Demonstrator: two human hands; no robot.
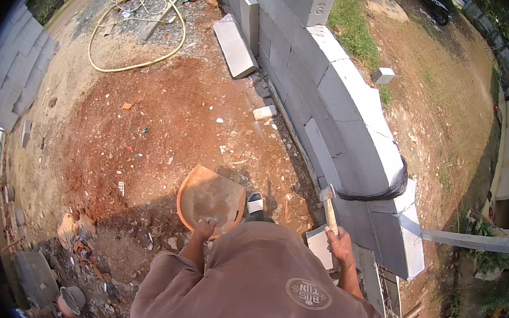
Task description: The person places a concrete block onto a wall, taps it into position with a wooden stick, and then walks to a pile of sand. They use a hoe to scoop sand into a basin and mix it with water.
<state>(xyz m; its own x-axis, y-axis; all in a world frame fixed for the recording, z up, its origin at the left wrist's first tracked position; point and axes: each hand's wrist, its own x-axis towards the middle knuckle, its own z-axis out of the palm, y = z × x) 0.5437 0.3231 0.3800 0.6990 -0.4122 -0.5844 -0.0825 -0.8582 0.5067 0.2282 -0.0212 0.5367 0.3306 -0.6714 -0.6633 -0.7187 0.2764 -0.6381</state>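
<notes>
My left hand [204, 229] is closed on the near rim of an orange tub [185, 206], which has a greyish, dusty inside and a slot near its right edge. In my right hand [340, 245] is a hand tool [330, 214] with a pale wooden handle and a small metal head. The head is close to the side of the grey block wall [353, 163]; I cannot tell whether it touches, nor exactly which kind of tool it is. A dark band [381, 194] crosses the wall just beyond the tool. My foot in a sandal [255, 203] shows beside the tub.
The wall curves along my right, with one block [308, 0] standing higher at its far end. Loose grey blocks [236, 48] lean against it. A yellowish hose [133, 70] loops over the gravel. Rubble [86, 253] and a bucket [70, 301] lie at lower left.
</notes>
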